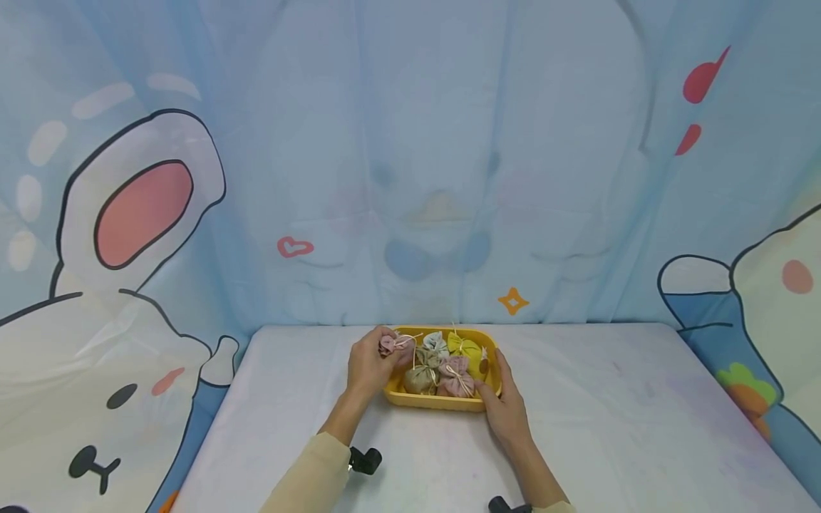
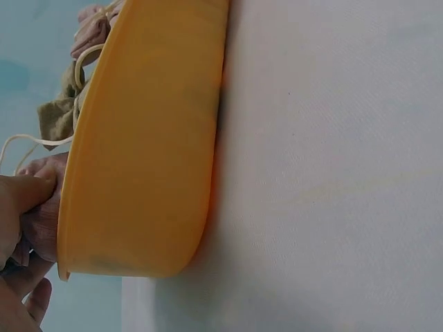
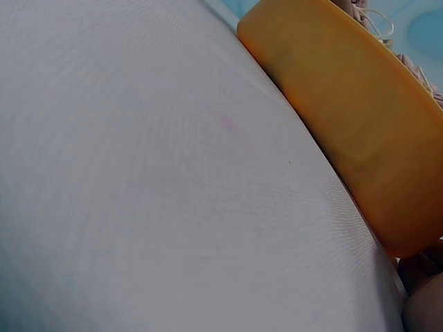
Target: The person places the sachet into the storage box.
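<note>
A yellow plastic basket (image 1: 436, 403) holds several small drawstring pouches. My left hand (image 1: 368, 365) pinches a mauve pouch (image 1: 404, 348) at the basket's left end; in the left wrist view, the thumb and fingers close on that pouch (image 2: 43, 225) beside the rim. My right hand (image 1: 508, 410) grips the basket's right end, thumb at the front corner and fingers along the outer side. Inside lie an olive pouch (image 1: 420, 380), a pink pouch (image 1: 456, 381), a pale grey-blue pouch (image 1: 435, 343) and a bright yellow pouch (image 1: 463, 347). Most of the right hand is out of the right wrist view.
The basket stands near the far edge of a table with a white cloth (image 1: 596, 420). Behind it hangs a light blue curtain (image 1: 436, 142) with cartoon prints. A black wrist camera (image 1: 365, 461) sits at the left wrist.
</note>
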`<state>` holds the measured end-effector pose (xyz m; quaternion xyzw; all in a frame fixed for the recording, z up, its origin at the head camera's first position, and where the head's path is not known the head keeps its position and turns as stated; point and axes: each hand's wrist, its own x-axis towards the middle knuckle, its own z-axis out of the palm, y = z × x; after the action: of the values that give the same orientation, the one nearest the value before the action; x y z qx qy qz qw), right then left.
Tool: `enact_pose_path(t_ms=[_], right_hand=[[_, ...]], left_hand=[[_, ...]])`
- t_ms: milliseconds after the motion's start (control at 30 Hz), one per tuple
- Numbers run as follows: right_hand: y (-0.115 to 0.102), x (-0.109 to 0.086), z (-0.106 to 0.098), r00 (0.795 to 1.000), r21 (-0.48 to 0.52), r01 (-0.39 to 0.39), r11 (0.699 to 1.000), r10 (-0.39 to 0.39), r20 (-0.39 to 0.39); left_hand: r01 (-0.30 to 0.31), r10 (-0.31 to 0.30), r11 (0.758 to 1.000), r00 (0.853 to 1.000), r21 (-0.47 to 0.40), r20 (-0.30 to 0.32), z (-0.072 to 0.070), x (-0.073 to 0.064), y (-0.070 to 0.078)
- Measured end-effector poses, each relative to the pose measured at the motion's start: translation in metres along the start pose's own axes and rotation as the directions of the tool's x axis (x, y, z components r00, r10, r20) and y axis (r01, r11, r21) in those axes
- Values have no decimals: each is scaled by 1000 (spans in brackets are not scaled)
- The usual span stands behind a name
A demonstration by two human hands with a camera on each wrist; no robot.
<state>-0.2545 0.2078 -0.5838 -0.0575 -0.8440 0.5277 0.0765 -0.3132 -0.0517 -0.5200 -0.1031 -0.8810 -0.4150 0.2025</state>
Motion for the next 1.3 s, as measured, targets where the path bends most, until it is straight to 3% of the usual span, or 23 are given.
enact_pose_path(t_ms=[300,733,1000,1300], right_hand=[[-3,-1,0,1000,-4,-14,1000,14,7],[-4,-3,-2,1000,-9,-29,1000,29,12],[-5,-4,-3,1000,-7,-27,1000,27,10],[-3,-2,-2,1000,-2,-9,1000,9,-2]], left_hand=[[0,-2,999,998,34,58,4,-1,-1],[-71,65,988,997,140,44,9,-4,-5],[-127,103,959,989,255,103,9,-8,-3],[-137,109,966,985,219,137,9,-10,-5]])
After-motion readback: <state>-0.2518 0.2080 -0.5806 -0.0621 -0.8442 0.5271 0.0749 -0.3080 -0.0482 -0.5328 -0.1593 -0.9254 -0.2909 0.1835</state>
